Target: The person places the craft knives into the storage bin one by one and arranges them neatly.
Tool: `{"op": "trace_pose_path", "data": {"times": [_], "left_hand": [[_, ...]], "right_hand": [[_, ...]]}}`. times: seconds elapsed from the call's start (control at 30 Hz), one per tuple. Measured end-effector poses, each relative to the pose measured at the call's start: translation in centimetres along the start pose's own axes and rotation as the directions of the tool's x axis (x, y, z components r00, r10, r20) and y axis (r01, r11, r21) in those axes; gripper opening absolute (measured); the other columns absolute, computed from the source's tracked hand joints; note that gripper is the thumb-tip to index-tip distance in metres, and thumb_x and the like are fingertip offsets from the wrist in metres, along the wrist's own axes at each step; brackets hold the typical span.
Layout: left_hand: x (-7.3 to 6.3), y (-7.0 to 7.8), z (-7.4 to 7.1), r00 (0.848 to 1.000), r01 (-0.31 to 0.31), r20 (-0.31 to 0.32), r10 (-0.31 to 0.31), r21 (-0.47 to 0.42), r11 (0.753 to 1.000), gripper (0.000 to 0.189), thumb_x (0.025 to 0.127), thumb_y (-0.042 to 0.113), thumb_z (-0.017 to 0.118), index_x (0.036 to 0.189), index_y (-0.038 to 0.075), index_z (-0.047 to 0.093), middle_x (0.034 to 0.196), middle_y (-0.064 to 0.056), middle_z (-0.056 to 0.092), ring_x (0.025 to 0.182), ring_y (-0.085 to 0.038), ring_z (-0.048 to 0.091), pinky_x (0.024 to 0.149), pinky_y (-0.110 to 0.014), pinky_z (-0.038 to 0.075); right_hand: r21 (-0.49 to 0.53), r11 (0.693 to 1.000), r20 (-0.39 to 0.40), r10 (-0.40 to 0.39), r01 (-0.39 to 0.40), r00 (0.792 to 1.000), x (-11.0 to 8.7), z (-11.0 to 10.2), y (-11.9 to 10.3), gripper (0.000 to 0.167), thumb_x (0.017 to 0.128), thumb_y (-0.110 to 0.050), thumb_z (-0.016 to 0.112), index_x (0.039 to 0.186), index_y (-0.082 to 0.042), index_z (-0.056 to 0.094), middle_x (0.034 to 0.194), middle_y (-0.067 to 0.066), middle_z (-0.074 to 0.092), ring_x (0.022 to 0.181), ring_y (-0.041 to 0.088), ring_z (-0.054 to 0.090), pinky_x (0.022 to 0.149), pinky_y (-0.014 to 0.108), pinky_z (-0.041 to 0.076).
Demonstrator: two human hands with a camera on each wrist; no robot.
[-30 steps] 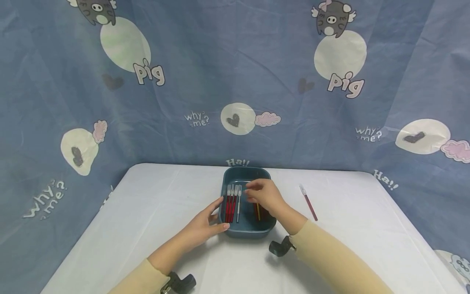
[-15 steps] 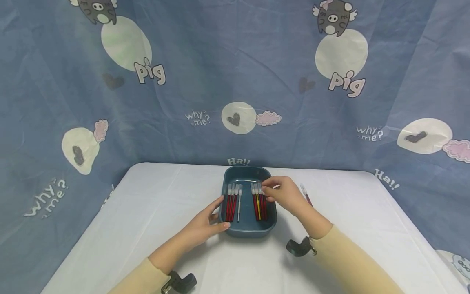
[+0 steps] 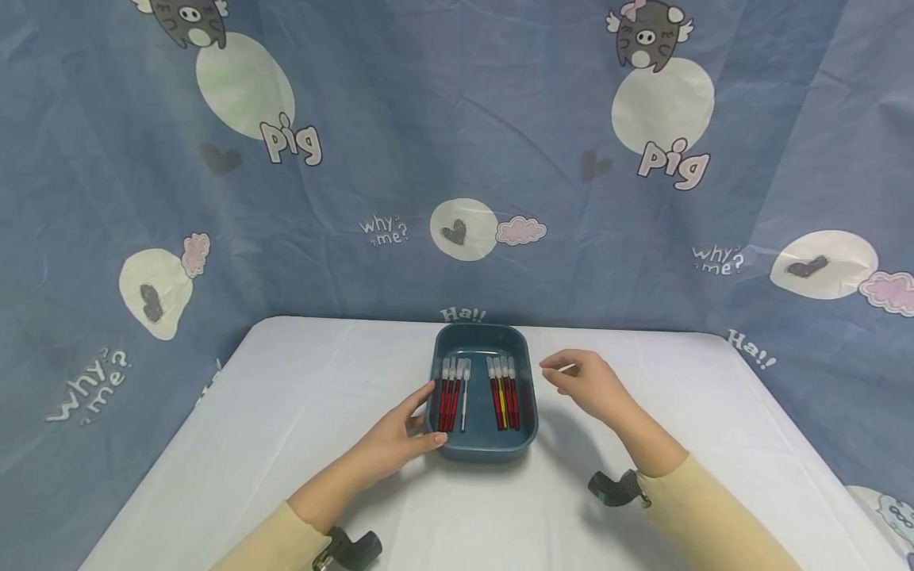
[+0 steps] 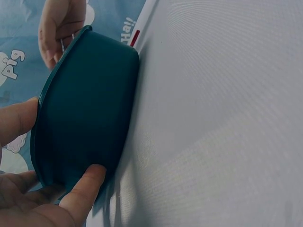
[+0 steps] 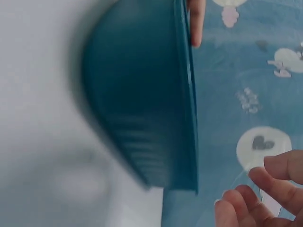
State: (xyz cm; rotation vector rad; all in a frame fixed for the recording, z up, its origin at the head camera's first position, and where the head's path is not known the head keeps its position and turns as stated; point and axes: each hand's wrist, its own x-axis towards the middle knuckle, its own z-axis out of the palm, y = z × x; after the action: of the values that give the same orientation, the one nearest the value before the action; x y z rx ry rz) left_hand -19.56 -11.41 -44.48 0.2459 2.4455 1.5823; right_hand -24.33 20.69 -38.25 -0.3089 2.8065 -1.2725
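A dark teal tray (image 3: 484,454) sits on the table in the head view. Inside it lie two rows of slim, pen-like sticks with whitish see-through caps: a left row (image 3: 451,400), red with one silver, and a right row (image 3: 504,400), red with one yellow. My left hand (image 3: 393,440) spans the tray's near left corner; its fingers press the outer wall and rim in the left wrist view. To the right of the tray my right hand (image 3: 593,387) hovers with fingers loosely bent, apart from it. Nothing shows between those fingers in the right wrist view.
A white cloth (image 3: 321,381) covers the table. Beyond the tray, a red stick (image 4: 135,38) peeks out in the left wrist view; my right hand and arm hide it in the head view. A blue printed curtain (image 3: 543,277) hangs behind the table.
My right hand has moved from over the right row to outside the tray's right side. The right row now shows fully. My left hand and the tray have stayed put.
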Motion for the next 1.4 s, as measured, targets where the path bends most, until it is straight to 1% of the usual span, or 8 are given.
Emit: {"op": "trace_pose_path", "data": {"times": [0.13,0.3,0.4,0.6,0.83,1.03,1.27,1.4], "left_hand": [[0.1,-0.1,0.0,1.000,0.002,0.004,-0.002,-0.001,1.000,0.088,0.088,0.031,0.079,0.160,0.022,0.028,0.163,-0.013,0.028,0.137,-0.044,0.043,0.105,-0.062,0.040],[0.0,0.0,0.0,1.000,0.007,0.005,-0.007,0.001,1.000,0.088,0.088,0.032,0.078,0.159,0.024,0.028,0.163,-0.012,0.028,0.137,-0.044,0.043,0.105,-0.063,0.040],[0.0,0.0,0.0,1.000,0.011,0.003,-0.011,0.007,1.000,0.088,0.087,0.033,0.078,0.159,0.024,0.029,0.163,-0.012,0.029,0.137,-0.044,0.043,0.104,-0.064,0.039],[0.0,0.0,0.0,1.000,0.005,0.016,-0.005,0.006,1.000,0.088,0.088,0.034,0.077,0.160,0.024,0.027,0.163,-0.012,0.026,0.138,-0.044,0.042,0.105,-0.064,0.039],[0.0,0.1,0.0,1.000,0.000,0.017,0.000,-0.010,1.000,0.087,0.089,0.031,0.077,0.160,0.023,0.027,0.164,-0.011,0.026,0.139,-0.044,0.041,0.105,-0.063,0.039],[0.0,0.1,-0.1,1.000,0.003,0.015,-0.003,-0.015,1.000,0.087,0.089,0.029,0.077,0.160,0.024,0.027,0.164,-0.011,0.026,0.139,-0.044,0.041,0.106,-0.063,0.038],[0.0,0.1,-0.1,1.000,-0.002,0.011,0.003,-0.021,1.000,0.087,0.089,0.028,0.078,0.160,0.023,0.028,0.163,-0.012,0.027,0.138,-0.044,0.042,0.107,-0.063,0.037],[-0.1,0.1,-0.1,1.000,-0.001,0.006,0.001,-0.010,1.000,0.087,0.088,0.029,0.078,0.160,0.023,0.028,0.163,-0.012,0.027,0.138,-0.044,0.043,0.106,-0.064,0.038]], "right_hand": [[0.018,1.000,0.003,0.018,-0.018,1.000,-0.2,-0.6,1.5,0.024,0.098,-0.021,0.066,0.116,-0.008,0.072,0.113,0.011,0.072,0.094,0.032,0.071,0.075,0.045,0.058],[0.013,0.997,0.001,0.082,-0.082,0.997,-0.3,-1.2,3.1,0.026,0.098,-0.025,0.065,0.119,-0.010,0.071,0.113,0.015,0.072,0.100,0.032,0.071,0.040,0.036,0.046],[0.019,0.995,0.003,0.103,-0.103,0.995,-0.3,-1.3,3.9,0.029,0.098,-0.024,0.065,0.121,-0.008,0.070,0.115,0.016,0.071,0.102,0.033,0.070,0.033,0.032,0.038],[0.053,0.991,-0.016,0.125,-0.124,0.992,-0.4,-1.6,5.5,0.031,0.098,-0.020,0.064,0.123,-0.002,0.067,0.119,0.020,0.069,0.091,0.035,0.069,0.040,0.042,0.048],[-0.015,0.993,-0.064,0.113,-0.115,0.991,-0.2,-2.0,7.3,0.031,0.098,-0.020,0.064,0.121,0.001,0.068,0.117,0.018,0.069,0.096,0.030,0.070,0.079,0.041,0.056],[-0.041,0.986,-0.074,0.157,-0.160,0.985,0.0,-2.2,8.3,0.031,0.097,-0.020,0.065,0.121,0.000,0.069,0.113,0.016,0.070,0.095,0.025,0.067,0.079,0.042,0.054],[-0.059,0.978,-0.072,0.194,-0.198,0.978,0.4,-2.2,9.4,0.029,0.097,-0.019,0.065,0.119,0.000,0.070,0.123,0.022,0.065,0.106,0.035,0.063,0.083,0.046,0.055],[-0.062,0.975,-0.063,0.209,-0.213,0.976,0.6,-2.3,9.8,0.029,0.096,-0.018,0.066,0.118,0.001,0.070,0.120,0.024,0.064,0.102,0.035,0.064,0.082,0.045,0.055]]}}
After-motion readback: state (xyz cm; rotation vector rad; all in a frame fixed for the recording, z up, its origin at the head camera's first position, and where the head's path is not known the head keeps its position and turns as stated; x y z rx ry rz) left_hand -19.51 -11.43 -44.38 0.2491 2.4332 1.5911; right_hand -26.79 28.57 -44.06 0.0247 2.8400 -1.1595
